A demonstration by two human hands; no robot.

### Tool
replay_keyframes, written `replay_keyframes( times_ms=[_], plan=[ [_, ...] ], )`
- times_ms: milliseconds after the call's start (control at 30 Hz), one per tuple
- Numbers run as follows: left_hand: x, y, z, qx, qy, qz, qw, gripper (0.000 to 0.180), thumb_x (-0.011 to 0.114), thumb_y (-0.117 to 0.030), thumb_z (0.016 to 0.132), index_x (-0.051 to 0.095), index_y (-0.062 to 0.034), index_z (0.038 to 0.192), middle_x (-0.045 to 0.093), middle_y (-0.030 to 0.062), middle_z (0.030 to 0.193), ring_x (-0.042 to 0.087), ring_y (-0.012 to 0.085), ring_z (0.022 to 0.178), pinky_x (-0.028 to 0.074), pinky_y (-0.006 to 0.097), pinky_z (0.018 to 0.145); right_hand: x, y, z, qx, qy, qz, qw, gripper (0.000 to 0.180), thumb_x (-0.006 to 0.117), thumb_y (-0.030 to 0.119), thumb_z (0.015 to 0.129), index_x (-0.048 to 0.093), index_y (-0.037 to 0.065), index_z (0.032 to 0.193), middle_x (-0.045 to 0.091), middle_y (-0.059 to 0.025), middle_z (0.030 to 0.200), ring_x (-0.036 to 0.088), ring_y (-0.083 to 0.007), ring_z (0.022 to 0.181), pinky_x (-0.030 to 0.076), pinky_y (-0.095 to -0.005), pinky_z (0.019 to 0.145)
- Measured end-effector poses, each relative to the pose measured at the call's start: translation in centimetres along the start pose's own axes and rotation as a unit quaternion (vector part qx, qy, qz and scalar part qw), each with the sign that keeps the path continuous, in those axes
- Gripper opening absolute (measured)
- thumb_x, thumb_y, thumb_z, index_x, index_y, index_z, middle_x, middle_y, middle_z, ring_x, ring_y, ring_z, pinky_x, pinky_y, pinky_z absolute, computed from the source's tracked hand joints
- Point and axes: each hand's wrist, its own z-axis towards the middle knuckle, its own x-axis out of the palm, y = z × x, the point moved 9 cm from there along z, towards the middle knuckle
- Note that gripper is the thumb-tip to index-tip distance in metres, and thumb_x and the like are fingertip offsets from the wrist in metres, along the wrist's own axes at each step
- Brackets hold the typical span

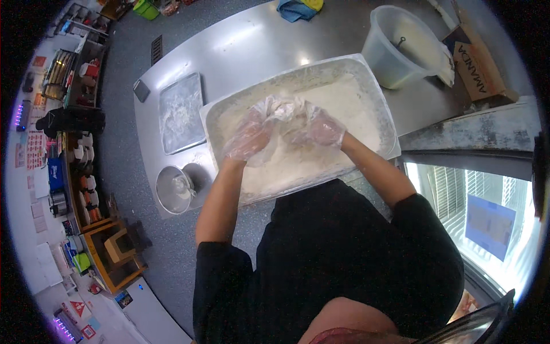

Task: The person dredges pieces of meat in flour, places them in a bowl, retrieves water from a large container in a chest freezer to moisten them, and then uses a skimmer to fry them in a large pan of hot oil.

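Note:
Both my hands wear clear, loose plastic gloves dusted white and are over a large pale tub (pixel 391 127) of white flour-like powder. Between them, near the tub's middle, is a small white powder-coated lump (pixel 283 110); what lies under the coating I cannot make out. My left hand (pixel 252 135) curls in from the left with its fingers closed against the lump. From the right comes my right hand (pixel 326 127), bent toward the same lump; the baggy plastic blurs its fingertips, so its grip is not clear.
Left of the tub lie a powder-dusted metal tray (pixel 181 112) and a metal bowl (pixel 172 189) with white residue. A dark flat device (pixel 141 90) rests at the table's left edge. At the right stand a translucent bucket (pixel 378 54) and cardboard box (pixel 478 69); blue cloth (pixel 295 10) lies at the far edge.

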Motion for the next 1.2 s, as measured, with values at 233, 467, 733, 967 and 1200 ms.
replay_keyframes(
  times_ms=[233, 467, 733, 967, 1200],
  plan=[
    [-3.7, 0.8, 0.4, 0.034, -0.155, 0.203, 0.966, 0.031, 0.050, -0.027, 0.087, 0.055, -0.0053, 0.108, 0.060, 0.0190, 0.099, 0.057, 0.0296, 0.089, 0.044, 0.040, 0.073, 0.3, -3.4, -1.0, -0.089, 0.059, -0.401, 0.910, 0.035, 0.049, 0.023, 0.084, 0.055, 0.009, 0.115, 0.056, -0.0123, 0.114, 0.054, -0.0269, 0.102, 0.043, -0.0340, 0.088],
    [2.7, 2.3, 2.5, 0.064, -0.004, 0.038, 0.997, 0.040, 0.059, -0.019, 0.082, 0.051, -0.0082, 0.120, 0.057, 0.0158, 0.111, 0.054, 0.0230, 0.100, 0.045, 0.033, 0.086, 0.2, -3.0, -3.1, -0.100, 0.096, -0.427, 0.894, 0.029, 0.048, 0.025, 0.084, 0.060, 0.010, 0.106, 0.061, -0.0118, 0.099, 0.058, -0.0270, 0.092, 0.047, -0.0353, 0.081],
    [11.2, 4.1, 1.9, 0.193, -0.034, -0.103, 0.975, 0.031, 0.058, -0.023, 0.081, 0.058, -0.0046, 0.107, 0.060, 0.0196, 0.098, 0.057, 0.0339, 0.090, 0.044, 0.039, 0.081, -1.3, 3.5, -2.6, -0.146, 0.054, -0.489, 0.858, 0.028, 0.050, 0.028, 0.084, 0.063, 0.015, 0.105, 0.062, -0.0101, 0.097, 0.061, -0.0236, 0.082, 0.050, -0.0357, 0.071],
    [11.6, 9.8, 1.2, 0.054, 0.048, -0.018, 0.997, 0.035, 0.062, -0.027, 0.079, 0.058, -0.0042, 0.106, 0.062, 0.0191, 0.094, 0.058, 0.0341, 0.084, 0.046, 0.039, 0.078, -8.3, 0.5, -2.0, -0.021, 0.014, -0.391, 0.920, 0.034, 0.052, 0.031, 0.084, 0.060, 0.013, 0.112, 0.061, -0.0143, 0.103, 0.060, -0.0272, 0.084, 0.048, -0.0380, 0.076],
    [8.7, 6.6, 3.8, 0.031, 0.111, -0.118, 0.986, 0.052, 0.071, -0.024, 0.075, 0.049, -0.0010, 0.116, 0.057, 0.0114, 0.112, 0.056, 0.0248, 0.097, 0.044, 0.036, 0.089, -4.1, -8.7, 0.8, 0.146, 0.201, -0.461, 0.852, 0.051, 0.057, 0.048, 0.079, 0.060, -0.002, 0.091, 0.062, -0.0222, 0.087, 0.061, -0.0304, 0.079, 0.048, -0.0401, 0.076]
  ],
)
